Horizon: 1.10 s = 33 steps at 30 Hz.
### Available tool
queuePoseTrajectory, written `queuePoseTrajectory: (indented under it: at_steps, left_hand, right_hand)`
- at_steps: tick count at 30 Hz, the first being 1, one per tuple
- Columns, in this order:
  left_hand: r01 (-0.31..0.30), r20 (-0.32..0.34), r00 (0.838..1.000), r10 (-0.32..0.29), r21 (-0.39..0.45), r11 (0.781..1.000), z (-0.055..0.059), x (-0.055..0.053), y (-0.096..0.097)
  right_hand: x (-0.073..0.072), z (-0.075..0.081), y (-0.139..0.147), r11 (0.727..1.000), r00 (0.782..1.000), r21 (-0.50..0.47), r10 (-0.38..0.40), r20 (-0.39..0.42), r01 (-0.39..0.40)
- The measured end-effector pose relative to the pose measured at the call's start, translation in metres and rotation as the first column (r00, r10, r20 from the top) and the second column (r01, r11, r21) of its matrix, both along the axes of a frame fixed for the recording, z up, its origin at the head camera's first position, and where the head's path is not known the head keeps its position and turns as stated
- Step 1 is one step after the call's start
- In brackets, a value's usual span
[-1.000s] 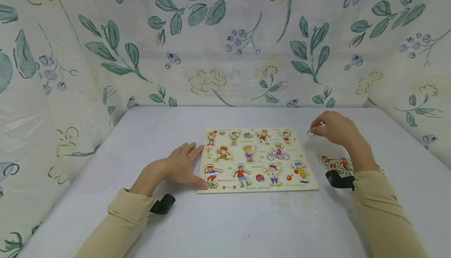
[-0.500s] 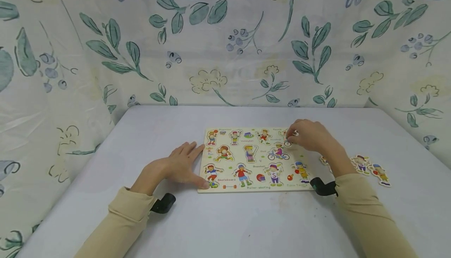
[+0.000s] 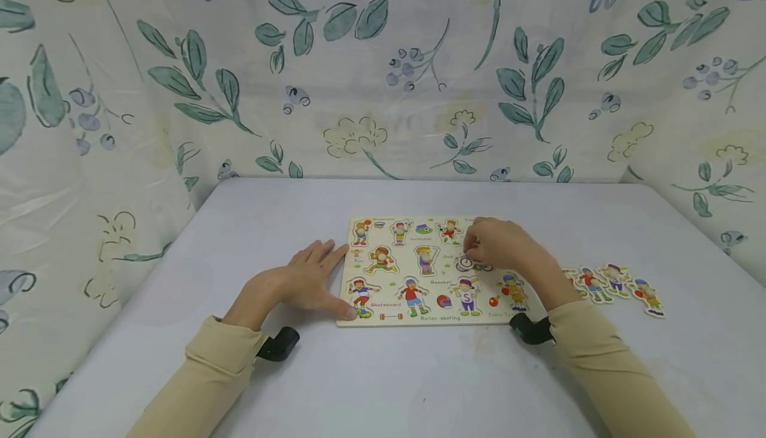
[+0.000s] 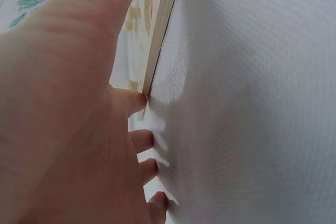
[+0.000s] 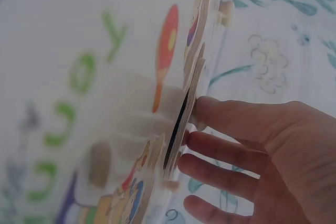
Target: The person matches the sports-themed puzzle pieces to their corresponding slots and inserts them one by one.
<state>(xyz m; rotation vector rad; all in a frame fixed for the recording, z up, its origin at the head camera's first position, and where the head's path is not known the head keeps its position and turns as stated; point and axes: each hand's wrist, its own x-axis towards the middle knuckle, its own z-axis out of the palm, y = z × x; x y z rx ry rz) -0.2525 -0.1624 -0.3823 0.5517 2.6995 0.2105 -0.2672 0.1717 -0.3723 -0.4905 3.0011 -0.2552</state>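
Observation:
A cream wooden puzzle board (image 3: 405, 273) with pictures of children playing sports lies on the table. My left hand (image 3: 308, 283) rests at its left edge, fingers spread and thumb over the near left corner. In the left wrist view the fingertips (image 4: 142, 141) touch the table beside the board edge (image 4: 160, 30). My right hand (image 3: 505, 246) pinches a flat bicycle-rider puzzle piece (image 3: 464, 263) over the cyclist picture, covering most of it. The right wrist view shows the piece's edge (image 5: 182, 124) close over the board, thumb and fingers at its upper side.
Several loose puzzle pieces (image 3: 592, 285) of children lie right of the board, partly behind the right forearm. A black wrist camera sits on each wrist, the left one (image 3: 280, 345) and the right one (image 3: 531, 329). A flowered cloth (image 3: 359, 92) hangs behind the white table (image 3: 389, 385).
My right hand has carried the bicycle-rider piece leftward from the table's right side, past the board's top right corner, to the cyclist picture. My left hand has stayed in place.

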Motion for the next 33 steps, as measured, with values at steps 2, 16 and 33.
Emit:
queuePoseTrajectory:
  at_steps: [2, 16, 33]
  left_hand:
    - [-0.001, 0.002, 1.0, 0.001, 0.0, 1.0, 0.0, 0.0, 0.0]
    - [0.005, 0.015, 1.0, -0.004, -0.003, 1.0, 0.001, -0.001, 0.0]
    - [0.015, 0.008, 1.0, -0.015, -0.01, 1.0, -0.001, -0.003, 0.001]
  right_hand:
    - [0.001, -0.001, -0.002, 1.0, 1.0, -0.008, -0.002, 0.002, 0.002]
    - [0.005, 0.003, -0.009, 1.0, 1.0, 0.001, 0.001, 0.028, -0.001]
    - [0.003, 0.0, -0.011, 0.996, 0.996, 0.031, -0.086, 0.025, 0.086]
